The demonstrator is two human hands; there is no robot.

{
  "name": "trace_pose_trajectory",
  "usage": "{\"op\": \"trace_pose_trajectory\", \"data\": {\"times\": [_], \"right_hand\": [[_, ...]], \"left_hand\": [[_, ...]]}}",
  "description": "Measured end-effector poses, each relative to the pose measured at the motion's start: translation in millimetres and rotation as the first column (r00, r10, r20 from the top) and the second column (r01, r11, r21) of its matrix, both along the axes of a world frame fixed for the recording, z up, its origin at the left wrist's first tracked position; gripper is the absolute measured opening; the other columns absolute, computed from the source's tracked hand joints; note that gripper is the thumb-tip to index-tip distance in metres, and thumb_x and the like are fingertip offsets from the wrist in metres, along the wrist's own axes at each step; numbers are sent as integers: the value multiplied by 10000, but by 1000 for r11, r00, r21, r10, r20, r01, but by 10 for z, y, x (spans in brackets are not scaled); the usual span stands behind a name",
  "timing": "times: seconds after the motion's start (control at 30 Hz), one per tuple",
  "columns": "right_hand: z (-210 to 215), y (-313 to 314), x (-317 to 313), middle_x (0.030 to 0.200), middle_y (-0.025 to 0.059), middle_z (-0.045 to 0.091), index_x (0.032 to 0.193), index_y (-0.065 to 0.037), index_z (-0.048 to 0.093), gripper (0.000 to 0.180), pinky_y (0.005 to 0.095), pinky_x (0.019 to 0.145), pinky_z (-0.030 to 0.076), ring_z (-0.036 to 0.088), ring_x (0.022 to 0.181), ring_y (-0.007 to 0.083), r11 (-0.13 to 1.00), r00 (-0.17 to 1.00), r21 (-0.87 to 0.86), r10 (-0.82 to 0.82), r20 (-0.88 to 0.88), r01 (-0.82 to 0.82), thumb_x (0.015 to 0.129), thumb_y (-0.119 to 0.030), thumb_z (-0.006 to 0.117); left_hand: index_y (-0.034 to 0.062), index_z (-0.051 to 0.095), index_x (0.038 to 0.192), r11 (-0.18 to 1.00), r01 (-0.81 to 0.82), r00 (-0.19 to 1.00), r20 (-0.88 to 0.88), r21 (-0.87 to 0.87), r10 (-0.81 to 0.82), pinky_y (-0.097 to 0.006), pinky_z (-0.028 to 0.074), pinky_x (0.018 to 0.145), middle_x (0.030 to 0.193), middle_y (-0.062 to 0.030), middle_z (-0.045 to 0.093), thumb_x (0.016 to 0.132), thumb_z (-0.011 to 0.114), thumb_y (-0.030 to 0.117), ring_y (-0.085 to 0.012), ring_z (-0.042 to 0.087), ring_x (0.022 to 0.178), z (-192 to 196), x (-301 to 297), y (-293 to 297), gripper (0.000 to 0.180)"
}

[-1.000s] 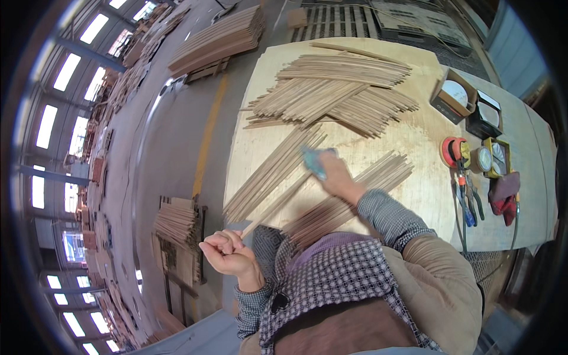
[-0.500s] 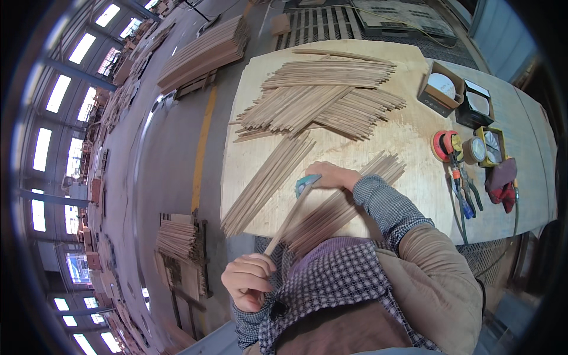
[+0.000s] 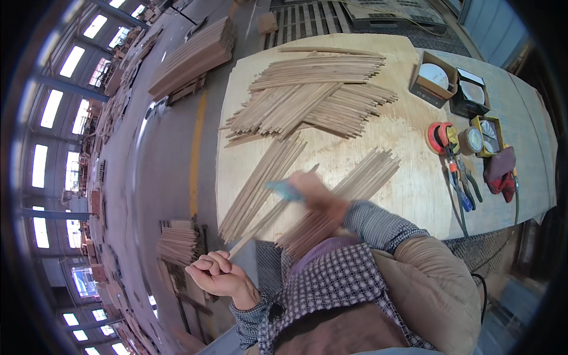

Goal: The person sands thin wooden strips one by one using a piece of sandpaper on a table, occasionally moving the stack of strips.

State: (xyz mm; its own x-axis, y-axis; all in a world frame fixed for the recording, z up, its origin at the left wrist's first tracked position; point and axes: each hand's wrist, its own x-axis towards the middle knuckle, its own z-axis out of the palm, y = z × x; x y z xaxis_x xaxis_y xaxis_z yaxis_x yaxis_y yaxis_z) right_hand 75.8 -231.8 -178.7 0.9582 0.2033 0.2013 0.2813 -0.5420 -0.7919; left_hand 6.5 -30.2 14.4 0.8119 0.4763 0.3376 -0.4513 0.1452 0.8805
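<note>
- Left hand: fingers curled tight about the near end of one thin wooden stick.
- Right hand: fingers bent around a blue-green pad; outlines blurred. Pad lies at the stick, but exact contact cannot be made out.
- Stick slants from the left hand, between 7 and 8 o'clock of the right hand, up past it; far tip shows at 12.
- Clock centred on the right hand from here on. At 9: loose bundle of sticks, flat on the pale table.
- At 3: second bundle, its near end reaching the person's apron.
- At 12, farther off: large crisscrossed pile of similar sticks.
- At 2: red-and-yellow power tool; between 1 and 2, a cardboard box with a white disc inside.
- At 3, well apart: pliers and dark red cloth.
- Between 10 and 11, beyond the table: stacked boards.
</note>
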Motion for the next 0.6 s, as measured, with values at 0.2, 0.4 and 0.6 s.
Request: {"op": "trace_pose_trajectory", "data": {"times": [0.2,0.4,0.6], "right_hand": [[146,-105,129,1004,151,611,1076,-77,608,235,469,830,457,568,964,313,999,928,-39,-31,-370,18,898,-215,540],[383,196,-199,918,161,589,901,-45,567,179,409,846,482,590,897,282,951,989,311,-42,142,-4,878,-223,577],[-344,-72,23,1075,168,548,1111,-54,521,253,483,888,421,541,1054,353,949,948,-62,-312,-58,308,887,-168,558]], "left_hand": [[103,374,727,984,-104,994,41,142,99,-247,385,486,557,4,299,1022,338,216,-97,324,415,-20,70,50,318],[92,357,734,972,-89,995,56,216,79,-237,384,492,590,9,292,1005,354,177,-90,333,462,2,47,-6,284],[97,364,750,975,-107,993,70,192,95,-248,409,529,619,9,310,1010,363,180,-93,350,498,1,76,39,272]]}}
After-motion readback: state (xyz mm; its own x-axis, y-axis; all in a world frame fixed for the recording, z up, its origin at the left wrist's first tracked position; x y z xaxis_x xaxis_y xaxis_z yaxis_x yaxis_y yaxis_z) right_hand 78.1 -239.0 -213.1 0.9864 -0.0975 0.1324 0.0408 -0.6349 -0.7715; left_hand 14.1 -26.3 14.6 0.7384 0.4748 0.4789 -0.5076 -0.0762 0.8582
